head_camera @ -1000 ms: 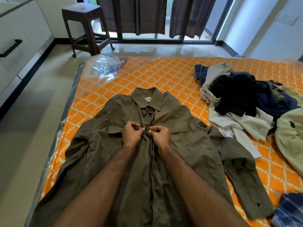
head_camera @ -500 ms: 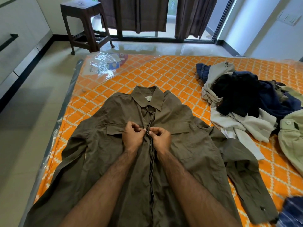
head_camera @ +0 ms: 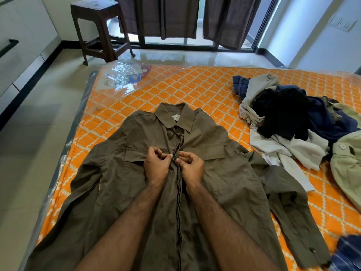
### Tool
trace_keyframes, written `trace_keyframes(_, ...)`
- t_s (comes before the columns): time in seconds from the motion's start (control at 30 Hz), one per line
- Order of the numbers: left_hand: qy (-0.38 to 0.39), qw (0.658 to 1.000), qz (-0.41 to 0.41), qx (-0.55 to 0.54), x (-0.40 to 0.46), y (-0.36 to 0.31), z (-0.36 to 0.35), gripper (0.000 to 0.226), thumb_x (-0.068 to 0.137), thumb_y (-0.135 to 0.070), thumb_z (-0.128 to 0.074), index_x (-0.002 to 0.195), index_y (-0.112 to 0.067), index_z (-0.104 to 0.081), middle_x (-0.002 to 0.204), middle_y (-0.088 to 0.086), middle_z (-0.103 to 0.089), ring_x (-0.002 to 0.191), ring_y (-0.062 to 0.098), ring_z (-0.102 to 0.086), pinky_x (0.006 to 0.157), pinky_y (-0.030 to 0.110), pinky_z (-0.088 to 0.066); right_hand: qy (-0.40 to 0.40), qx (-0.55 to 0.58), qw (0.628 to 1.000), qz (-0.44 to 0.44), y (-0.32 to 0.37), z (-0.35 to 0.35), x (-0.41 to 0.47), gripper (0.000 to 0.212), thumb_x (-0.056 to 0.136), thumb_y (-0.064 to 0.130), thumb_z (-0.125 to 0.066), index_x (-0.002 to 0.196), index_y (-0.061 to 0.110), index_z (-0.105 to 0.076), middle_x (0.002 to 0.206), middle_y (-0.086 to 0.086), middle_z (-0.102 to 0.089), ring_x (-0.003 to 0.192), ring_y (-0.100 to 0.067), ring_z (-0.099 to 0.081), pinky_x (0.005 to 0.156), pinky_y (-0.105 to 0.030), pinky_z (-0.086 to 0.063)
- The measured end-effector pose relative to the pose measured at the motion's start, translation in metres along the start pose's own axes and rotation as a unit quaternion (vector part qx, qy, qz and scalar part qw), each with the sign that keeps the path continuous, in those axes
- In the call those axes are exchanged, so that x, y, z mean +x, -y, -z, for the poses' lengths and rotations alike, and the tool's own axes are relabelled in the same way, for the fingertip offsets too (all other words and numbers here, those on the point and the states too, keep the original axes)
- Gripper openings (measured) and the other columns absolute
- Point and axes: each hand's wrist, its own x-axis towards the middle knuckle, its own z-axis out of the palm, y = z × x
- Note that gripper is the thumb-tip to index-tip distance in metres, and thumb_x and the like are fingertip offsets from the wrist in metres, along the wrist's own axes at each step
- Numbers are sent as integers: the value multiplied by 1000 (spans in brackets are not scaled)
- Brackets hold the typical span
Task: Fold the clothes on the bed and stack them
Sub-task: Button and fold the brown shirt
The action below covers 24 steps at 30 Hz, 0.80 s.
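Observation:
An olive-brown button shirt (head_camera: 230, 173) lies front up on the orange patterned bed (head_camera: 195, 89), collar away from me and sleeves spread to both sides. My left hand (head_camera: 157, 166) pinches the left edge of the shirt's front placket at chest height. My right hand (head_camera: 192, 167) pinches the right edge just across from it, fingertips almost meeting over the placket. An unfolded pile of clothes (head_camera: 283, 122), with white, black and navy pieces, sits on the bed to the right.
A pale green garment (head_camera: 347, 165) lies at the right edge and a blue striped one (head_camera: 349, 253) at the lower right. Clear plastic packaging (head_camera: 121, 79) rests on the bed's far left corner. A dark stool (head_camera: 97, 26) stands on the tiled floor beyond.
Both hands stay pinched at the shirt's placket with only small finger movements. The view has tilted slightly, shifting the room upward in frame.

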Motion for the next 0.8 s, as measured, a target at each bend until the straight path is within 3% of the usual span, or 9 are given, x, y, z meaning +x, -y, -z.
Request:
trace_keyframes(0.4, 1, 1000, -6, 0, -4, 0, 0, 36, 78, -13, -81, 83, -16, -46, 74, -7, -70, 64, -8, -62, 64, 21, -47, 9, -5, 1000, 27, -2, 1, -3, 27, 85, -7, -72, 102, 14, -74, 93, 3, -76, 87, -8, -73, 78, -19, -58)
trace_keyframes(0.67, 55, 997, 3, 47, 5, 2, 5, 30, 76, -14, -83, 86, -15, -55, 75, -5, -66, 71, 11, -67, 67, 27, -51, 39, -93, 994, 32, -2, 6, 2, 20, 85, 1, -73, 97, 17, -75, 88, 3, -76, 83, -8, -72, 81, -29, -61)
trace_keyframes(0.73, 102, 993, 28, 46, 15, -8, 12, 26, 81, -12, -79, 90, -18, -55, 81, 0, -71, 76, 15, -70, 68, 29, -56, 66, -135, 988, 22, 12, 12, 10, 8, 87, 10, -73, 92, 15, -76, 83, 0, -76, 76, -11, -71, 79, -36, -61)
trace_keyframes(0.8, 175, 982, 63, 46, 29, -24, 20, 15, 93, -11, -67, 97, -16, -54, 90, 9, -73, 71, 17, -72, 54, 25, -54, 72, -189, 978, 51, 33, 15, 21, 8, 90, 23, -71, 84, 19, -74, 76, 1, -74, 69, -12, -70, 73, -41, -61)
